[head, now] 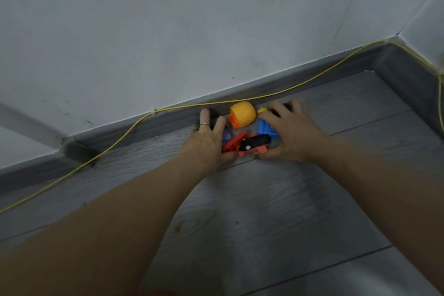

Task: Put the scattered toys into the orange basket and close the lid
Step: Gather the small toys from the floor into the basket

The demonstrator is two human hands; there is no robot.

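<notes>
A small heap of plastic toys lies on the grey floor against the skirting board. In it are a yellow egg-shaped toy [242, 114] with an orange end, a red and black toy car [252, 143], a blue block [265, 129], a purple piece [227, 136] and a small yellow piece [262, 110]. My left hand [207, 138] rests with spread fingers on the heap's left side, over the purple piece. My right hand [289, 131] cups the right side, fingers spread over the blue block, thumb by the car. The orange basket is out of view.
A thin yellow cable [134, 125] runs along the grey skirting board [153, 127] and the white wall [168, 31] behind the toys. The wall turns a corner at the right [396, 36]. Grey wood-look floor [252, 211] spreads toward me.
</notes>
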